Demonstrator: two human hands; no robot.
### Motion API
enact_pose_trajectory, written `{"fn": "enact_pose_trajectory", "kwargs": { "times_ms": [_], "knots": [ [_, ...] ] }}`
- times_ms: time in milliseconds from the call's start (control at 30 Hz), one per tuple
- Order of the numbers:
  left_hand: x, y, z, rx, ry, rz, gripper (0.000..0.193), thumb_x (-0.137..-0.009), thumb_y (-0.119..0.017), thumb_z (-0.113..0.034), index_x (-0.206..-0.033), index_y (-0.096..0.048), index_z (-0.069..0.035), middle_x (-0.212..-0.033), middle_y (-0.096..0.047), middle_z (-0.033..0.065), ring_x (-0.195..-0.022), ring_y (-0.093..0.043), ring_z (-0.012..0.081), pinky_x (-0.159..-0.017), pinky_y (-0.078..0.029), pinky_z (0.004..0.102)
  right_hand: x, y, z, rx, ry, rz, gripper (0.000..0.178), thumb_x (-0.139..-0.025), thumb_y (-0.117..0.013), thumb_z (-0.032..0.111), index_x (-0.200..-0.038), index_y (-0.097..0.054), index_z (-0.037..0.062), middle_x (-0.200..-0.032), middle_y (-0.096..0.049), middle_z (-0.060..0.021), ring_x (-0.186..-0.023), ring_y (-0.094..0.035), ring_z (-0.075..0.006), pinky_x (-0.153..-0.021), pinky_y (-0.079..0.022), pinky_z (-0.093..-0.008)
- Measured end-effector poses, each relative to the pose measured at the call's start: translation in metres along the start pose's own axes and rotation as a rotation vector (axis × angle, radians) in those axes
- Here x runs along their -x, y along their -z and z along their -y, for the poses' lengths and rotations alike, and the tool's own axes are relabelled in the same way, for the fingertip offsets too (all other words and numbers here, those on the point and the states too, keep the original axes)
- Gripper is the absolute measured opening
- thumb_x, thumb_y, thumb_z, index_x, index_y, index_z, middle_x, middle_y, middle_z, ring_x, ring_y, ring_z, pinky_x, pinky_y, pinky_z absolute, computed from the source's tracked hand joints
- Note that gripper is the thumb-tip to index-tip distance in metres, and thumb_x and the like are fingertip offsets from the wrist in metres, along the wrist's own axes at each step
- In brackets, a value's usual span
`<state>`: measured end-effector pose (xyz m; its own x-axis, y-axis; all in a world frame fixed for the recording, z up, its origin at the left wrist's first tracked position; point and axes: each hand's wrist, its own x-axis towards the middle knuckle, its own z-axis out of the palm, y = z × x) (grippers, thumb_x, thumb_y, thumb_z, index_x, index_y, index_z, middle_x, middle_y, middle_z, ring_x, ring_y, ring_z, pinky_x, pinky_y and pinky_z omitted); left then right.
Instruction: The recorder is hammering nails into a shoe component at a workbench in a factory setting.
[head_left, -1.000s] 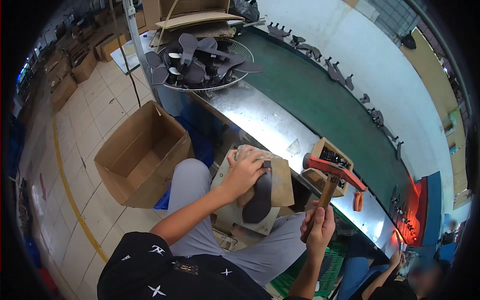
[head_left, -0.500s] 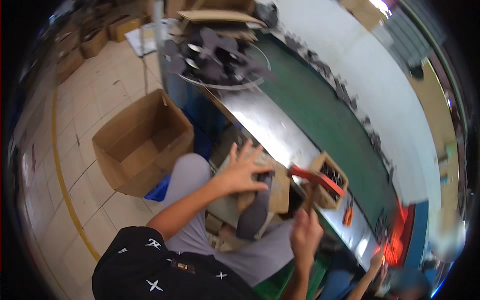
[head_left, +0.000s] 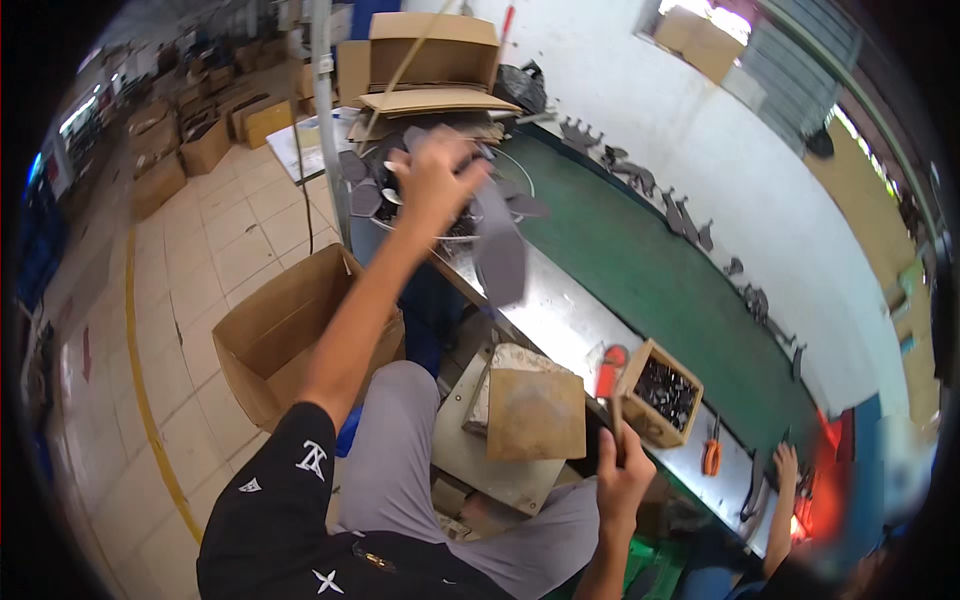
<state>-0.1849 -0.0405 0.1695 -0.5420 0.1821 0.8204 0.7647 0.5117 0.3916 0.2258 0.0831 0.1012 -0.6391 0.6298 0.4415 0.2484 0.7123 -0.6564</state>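
My left hand (head_left: pixel 438 185) is raised over the heap on the round white-rimmed tray (head_left: pixel 462 238), its fingers closed round a dark grey paddle-shaped piece (head_left: pixel 502 265). The wide end of that piece hangs down past the tray, toward the metal bench edge. In my right hand (head_left: pixel 622 475) is a hammer (head_left: pixel 617 408) with a wooden handle and a red head, held upright beside a small wooden box. A flat tan board (head_left: pixel 537 415) lies on a pale block (head_left: pixel 508 357) between my knees, with nothing on top of it.
The wooden box (head_left: pixel 690 428) holds small dark bits. Orange-handled pliers (head_left: pixel 712 455) lie on the metal bench. Grey pieces line the far side of the green belt (head_left: pixel 620 270). An open carton (head_left: pixel 270 300) stands left. Another person's hand (head_left: pixel 787 465) is at right.
My left hand has moved from over the board up and away to the tray, carrying the grey piece off the board. The hammer in my right hand has shifted slightly lower and more upright.
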Motion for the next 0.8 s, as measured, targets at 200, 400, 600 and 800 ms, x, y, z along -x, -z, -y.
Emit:
{"fn": "enact_pose_trajectory", "kwargs": {
  "times_ms": [200,400,600,800],
  "knots": [
    [-0.014,0.027,-0.043,0.226,0.043,-0.093,0.04,-0.092,-0.064,-0.028,-0.12,-0.062,0.001,-0.12,-0.065,0.0182,-0.112,-0.062,0.0333,-0.099,-0.045,0.0439,0.02,-0.064,-0.033,0.319,0.101,0.224,0.035,-0.089,-0.069,0.026,-0.118,-0.064,0.0073,-0.096,-0.058,-0.013,-0.085,-0.062,-0.0314,-0.07,-0.052,-0.0409],
    [0.148,-0.002,-0.114,0.46,-0.047,0.632,0.029,-0.088,-0.066,-0.012,-0.113,-0.064,0.003,-0.12,-0.064,0.0211,-0.112,-0.061,0.0369,-0.1,-0.045,0.0396,0.011,0.013,-0.077,0.188,0.13,-0.021,0.021,-0.089,-0.067,0.023,-0.105,-0.069,0.0097,-0.101,-0.067,-0.0104,-0.083,-0.063,-0.0294,-0.073,-0.048,-0.0422],
    [0.205,0.002,-0.115,0.387,-0.039,0.922,0.031,-0.089,-0.064,-0.015,-0.116,-0.062,0.0,-0.121,-0.063,0.0185,-0.117,-0.057,0.0362,-0.108,-0.037,0.0448,-0.005,0.205,-0.292,0.838,-0.488,-0.438,0.054,-0.09,-0.067,0.024,-0.132,-0.049,-0.0036,-0.127,-0.054,-0.0294,-0.115,-0.055,-0.0444,-0.093,-0.048,-0.0494],
    [0.19,0.002,-0.135,0.286,-0.09,0.749,0.032,-0.089,-0.063,-0.018,-0.117,-0.062,-0.003,-0.131,-0.058,0.0158,-0.126,-0.051,0.0327,-0.114,-0.025,0.0542,0.059,0.318,-0.43,0.769,-0.339,-0.357,0.025,-0.084,-0.068,0.02,-0.089,-0.061,-0.0026,-0.075,-0.065,-0.0211,-0.069,-0.065,-0.0369,-0.064,-0.051,-0.0476]
  ]
}}
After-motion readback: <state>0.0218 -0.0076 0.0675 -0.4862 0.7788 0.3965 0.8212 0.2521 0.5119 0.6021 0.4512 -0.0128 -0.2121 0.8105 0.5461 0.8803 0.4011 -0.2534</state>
